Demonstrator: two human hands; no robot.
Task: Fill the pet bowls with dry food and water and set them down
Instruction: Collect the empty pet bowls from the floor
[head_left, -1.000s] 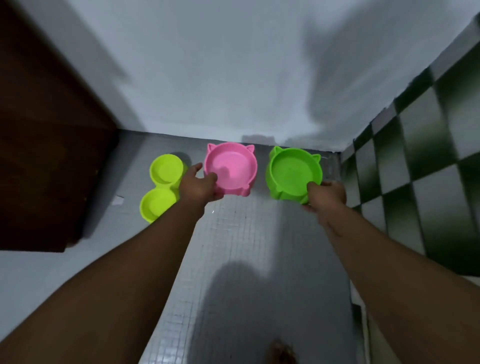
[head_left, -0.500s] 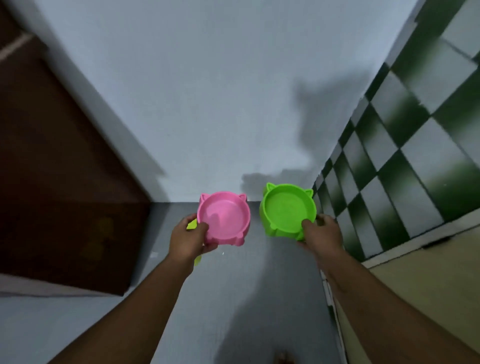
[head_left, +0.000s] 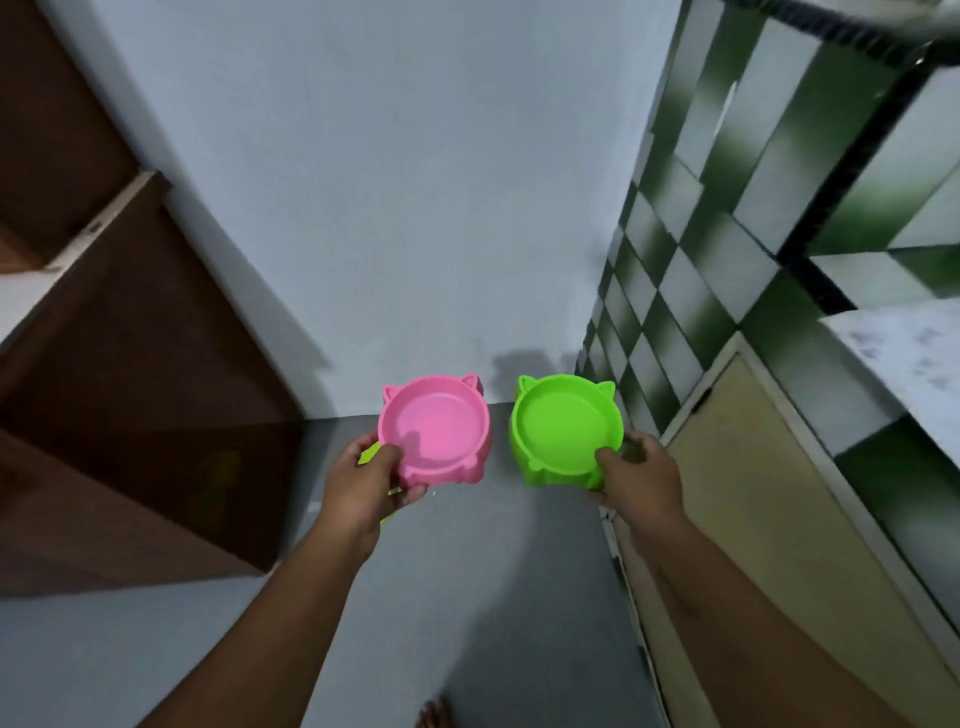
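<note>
I hold two empty cat-eared pet bowls up in front of me, above the grey floor. My left hand (head_left: 366, 480) grips the near rim of the pink bowl (head_left: 435, 427). The green bowl (head_left: 566, 423) is to its right, with my right hand (head_left: 636, 478) closed on its near rim. Both bowls are level with their openings up, a small gap between them. A sliver of the yellow-green double bowl (head_left: 370, 454) shows on the floor behind my left hand; most of it is hidden.
A dark brown wooden door (head_left: 124, 395) stands at the left. A pale wall (head_left: 395, 208) is straight ahead. Green-and-white checkered tiles (head_left: 675, 291) cover the right wall above a beige cabinet door (head_left: 753, 493) and a pale countertop (head_left: 904, 353). My toes (head_left: 434, 714) show at the bottom.
Both bowls have risen from the floor in my hands. My view has tilted upward, so more wall and the counter show, and the double bowl has slipped behind my left hand.
</note>
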